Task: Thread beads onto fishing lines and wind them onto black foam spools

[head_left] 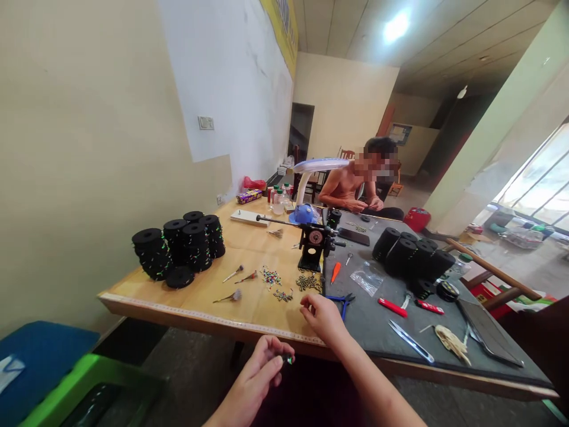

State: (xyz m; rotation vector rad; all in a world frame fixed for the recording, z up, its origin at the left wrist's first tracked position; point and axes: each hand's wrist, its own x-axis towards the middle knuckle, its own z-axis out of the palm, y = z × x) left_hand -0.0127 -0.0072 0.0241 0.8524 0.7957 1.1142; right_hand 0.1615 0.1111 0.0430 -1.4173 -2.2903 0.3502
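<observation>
Just in front of the table's near edge, my left hand (265, 366) is closed on a small dark piece with a bright green and white end (288, 359). My right hand (323, 316) is over the table's front edge, fingers curled together in a pinch; whatever is between them is too small to make out. Beyond it lie small metal pieces (309, 281), another little metal heap (283, 295) and multicoloured beads (270, 275). Blue-handled cutters (342, 303) rest just beside my right hand. A black hand-crank winder (312, 246) stands farther back.
Black foam spools (195, 246) are stacked at left, more (406, 252) at right. Feathery-tipped pieces (232, 296) lie on the wood. The dark mat (368, 332) bears tweezers (411, 342), red-handled knives (392, 307) and a phone (354, 236). Behind a lamp (304, 190) sits another person (351, 187).
</observation>
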